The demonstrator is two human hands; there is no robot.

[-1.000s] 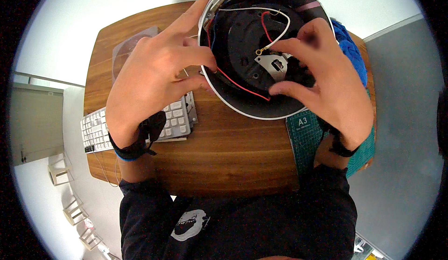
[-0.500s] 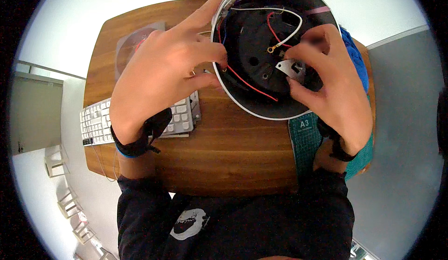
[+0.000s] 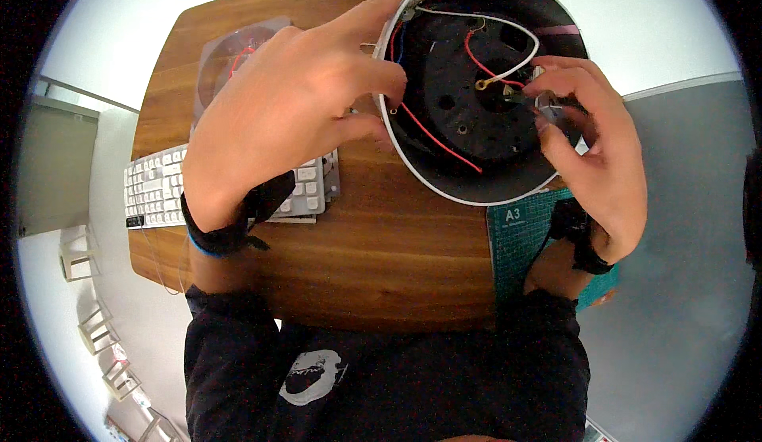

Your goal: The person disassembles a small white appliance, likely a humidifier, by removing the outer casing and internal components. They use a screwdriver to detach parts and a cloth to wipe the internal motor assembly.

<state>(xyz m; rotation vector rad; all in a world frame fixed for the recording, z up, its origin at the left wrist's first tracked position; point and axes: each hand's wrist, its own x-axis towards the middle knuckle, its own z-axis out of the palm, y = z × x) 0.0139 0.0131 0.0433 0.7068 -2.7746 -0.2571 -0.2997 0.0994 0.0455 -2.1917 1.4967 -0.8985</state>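
A round black housing (image 3: 436,172) with a white rim is tilted toward me at the far side of the table. My left hand (image 3: 290,105) is closed on its left rim, fingertips reaching inside. My right hand (image 3: 603,144) reaches over the right rim, its thumb and fingers pinching a small silver metal bracket (image 3: 548,107), partly hidden by the fingers. Just left of those fingers is the ring terminal (image 3: 481,85) of a white wire (image 3: 533,37). A red wire (image 3: 440,142) lies along the housing's lower left, its end loose.
A white keyboard (image 3: 155,188) sits at the table's left, partly behind my left forearm. Beyond it is a clear plastic piece (image 3: 218,61) with red wire. A green cutting mat (image 3: 516,244) lies at the right, under my right forearm. Chairs (image 3: 95,331) stand on the floor at left.
My right hand has moved right with the bracket, away from the housing's middle, and the bracket has turned. The housing appears slightly farther right in the view, my left hand still on it.
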